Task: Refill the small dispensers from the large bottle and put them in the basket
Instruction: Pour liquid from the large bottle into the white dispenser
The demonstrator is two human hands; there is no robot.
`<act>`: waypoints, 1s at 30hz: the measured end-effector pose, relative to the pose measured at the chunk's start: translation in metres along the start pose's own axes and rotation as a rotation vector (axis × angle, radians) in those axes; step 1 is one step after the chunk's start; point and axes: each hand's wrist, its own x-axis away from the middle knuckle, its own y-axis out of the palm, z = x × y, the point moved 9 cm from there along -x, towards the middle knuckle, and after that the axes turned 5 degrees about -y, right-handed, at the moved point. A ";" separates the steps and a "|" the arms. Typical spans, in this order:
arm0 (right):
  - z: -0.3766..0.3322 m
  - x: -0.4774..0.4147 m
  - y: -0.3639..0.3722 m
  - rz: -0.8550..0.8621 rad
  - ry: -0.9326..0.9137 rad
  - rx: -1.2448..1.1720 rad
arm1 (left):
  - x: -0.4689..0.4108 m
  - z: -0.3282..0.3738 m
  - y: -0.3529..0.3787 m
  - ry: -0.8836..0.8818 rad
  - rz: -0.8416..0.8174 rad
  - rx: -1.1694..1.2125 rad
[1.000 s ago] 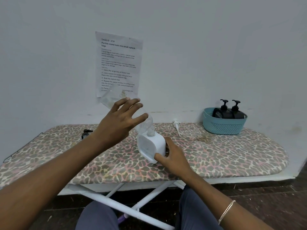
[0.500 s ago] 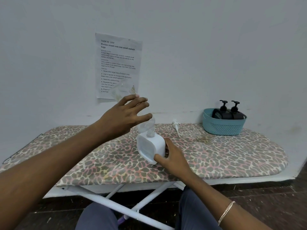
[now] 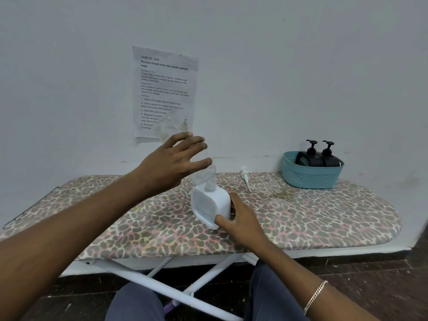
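Near the middle of the ironing board, toward its front edge, we find the white dispenser standing uncapped. The right hand grips its lower right side, fingers curled round the body, and steadies it on the cover. Above it the left hand holds the large bottle, a clear one, inverted with its neck at the dispenser's opening. The fingers spread along the bottle's wall; the thumb is hidden. We cannot tell how much liquid the bottle holds or how full the dispenser is.

We judge the step in hand to be the refill of this dispenser. The pump head lies loose near the back edge of the board, between the dispenser and the basket. The basket stands at the back right corner and already carries two black dispensers.

The next move calls for righting the bottle without dripping and setting it down. We then fetch the pump head, thread its tube into the neck and screw it tight. Only then does the dispenser go to the basket, where the room beside the black pair looks tight.
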 end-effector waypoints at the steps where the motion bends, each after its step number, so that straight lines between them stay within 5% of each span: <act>1: 0.000 0.000 0.000 0.000 0.001 -0.001 | 0.001 0.000 0.001 -0.006 0.000 -0.001; 14: -0.001 0.001 -0.002 0.011 0.003 -0.019 | 0.019 -0.008 0.015 -0.196 0.019 0.074; 30: 0.000 0.001 -0.001 0.012 -0.006 -0.015 | 0.076 -0.023 0.056 -0.862 -0.050 0.662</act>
